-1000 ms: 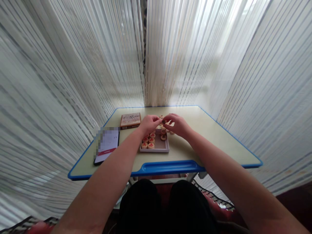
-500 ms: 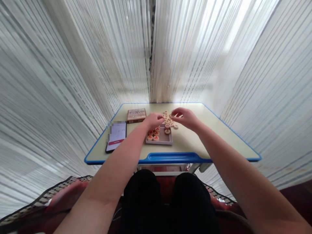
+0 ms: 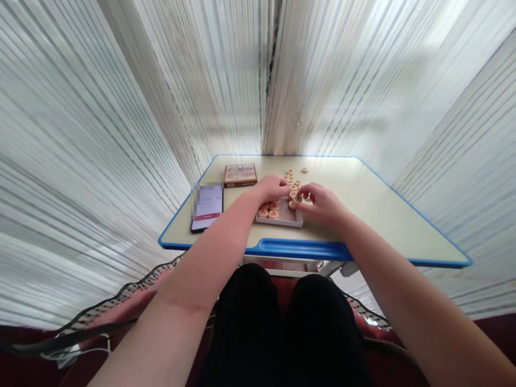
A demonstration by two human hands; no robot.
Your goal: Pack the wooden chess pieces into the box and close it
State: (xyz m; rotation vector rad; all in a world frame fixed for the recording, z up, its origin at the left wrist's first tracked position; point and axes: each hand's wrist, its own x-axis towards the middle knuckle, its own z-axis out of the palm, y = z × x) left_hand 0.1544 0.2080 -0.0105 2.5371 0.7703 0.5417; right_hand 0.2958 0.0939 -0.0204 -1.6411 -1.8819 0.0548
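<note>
A shallow white box tray (image 3: 299, 219) lies on the table with round wooden Chinese chess pieces in it. Pieces with red characters (image 3: 273, 214) fill its left side, partly hidden by my left hand (image 3: 273, 188). The fingers of that hand are curled together over the tray's far edge; what they hold, if anything, is hidden. My right hand (image 3: 321, 203) is pinched on a dark-marked Chinese chess piece (image 3: 299, 199) at the tray's right side. Beside it stand other dark-marked pieces (image 3: 292, 205). Loose pieces (image 3: 289, 176) are scattered just beyond the tray.
A printed box lid (image 3: 241, 173) lies at the far left. Nearer me is a phone (image 3: 207, 207) with its screen lit. One single piece (image 3: 304, 170) sits apart near the back. The table (image 3: 387, 215) has a blue rim, and striped curtains surround it.
My right hand has come down from the loose pieces to the tray's right side. My left hand stays over the tray's far edge. The view has shifted, and one piece now lies apart.
</note>
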